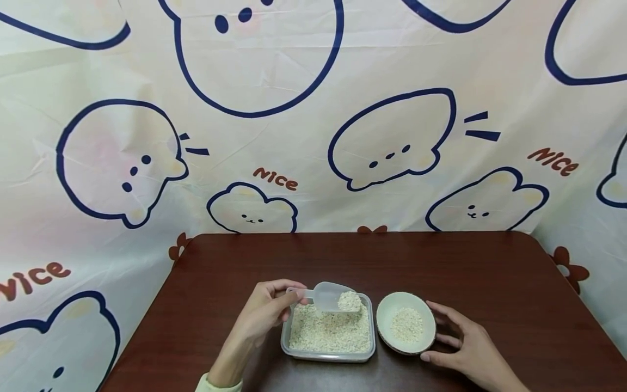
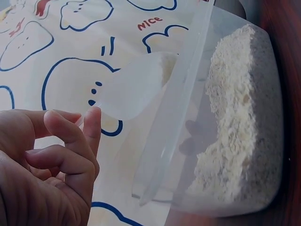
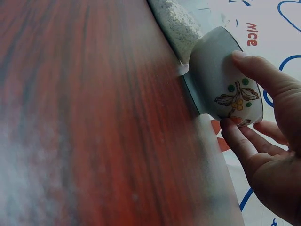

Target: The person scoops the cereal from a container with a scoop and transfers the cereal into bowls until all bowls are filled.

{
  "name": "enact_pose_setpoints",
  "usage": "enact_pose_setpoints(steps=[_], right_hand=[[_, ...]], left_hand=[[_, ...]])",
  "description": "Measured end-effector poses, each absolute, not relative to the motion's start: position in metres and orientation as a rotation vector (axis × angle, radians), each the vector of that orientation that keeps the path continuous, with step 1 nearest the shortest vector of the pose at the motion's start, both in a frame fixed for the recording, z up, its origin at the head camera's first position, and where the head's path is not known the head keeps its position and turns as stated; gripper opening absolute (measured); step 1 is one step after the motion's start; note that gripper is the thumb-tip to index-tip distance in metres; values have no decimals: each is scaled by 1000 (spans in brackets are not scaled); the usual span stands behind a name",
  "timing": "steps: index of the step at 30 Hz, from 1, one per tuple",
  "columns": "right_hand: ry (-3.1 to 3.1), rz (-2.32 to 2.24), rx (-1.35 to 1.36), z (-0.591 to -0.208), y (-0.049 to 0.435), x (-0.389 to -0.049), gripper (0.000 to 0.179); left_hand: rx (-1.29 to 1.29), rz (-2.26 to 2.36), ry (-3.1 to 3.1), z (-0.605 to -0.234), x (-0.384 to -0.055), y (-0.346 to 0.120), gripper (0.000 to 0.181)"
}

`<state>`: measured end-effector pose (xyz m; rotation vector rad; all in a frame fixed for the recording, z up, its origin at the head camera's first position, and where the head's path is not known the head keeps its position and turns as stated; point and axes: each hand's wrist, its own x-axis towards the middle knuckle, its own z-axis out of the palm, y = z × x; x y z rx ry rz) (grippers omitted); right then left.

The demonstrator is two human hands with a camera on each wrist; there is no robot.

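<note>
A translucent plastic scoop (image 1: 324, 297) carries a small heap of pale flakes, like oats (image 1: 349, 301), at its front end. My left hand (image 1: 266, 311) pinches its handle between thumb and fingers. The scoop is above a clear rectangular container (image 1: 329, 357) that holds a thick bed of the same flakes. In the left wrist view, the scoop (image 2: 131, 89) appears beyond the container's wall. A white bowl (image 1: 403, 301) stands right of the container, with some flakes at its bottom. My right hand (image 1: 467, 338) holds the bowl's right side. Printed leaves decorate the bowl's outside (image 3: 216, 66).
Everything stands on a dark red-brown wooden table (image 1: 245, 258). Behind it hangs a pale cloth (image 1: 313, 136) printed with blue-outlined bears and the word "Nice". The container and bowl stand close together.
</note>
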<state>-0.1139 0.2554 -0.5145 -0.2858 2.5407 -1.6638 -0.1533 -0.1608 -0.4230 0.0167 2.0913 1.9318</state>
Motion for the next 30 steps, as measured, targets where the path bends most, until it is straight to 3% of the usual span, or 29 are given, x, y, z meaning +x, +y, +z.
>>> enact_pose_setpoints(steps=[30], right_hand=[[2555, -1691, -296, -513, 253, -112, 98]], left_hand=[[134, 1939, 2063, -420, -163, -118, 25]])
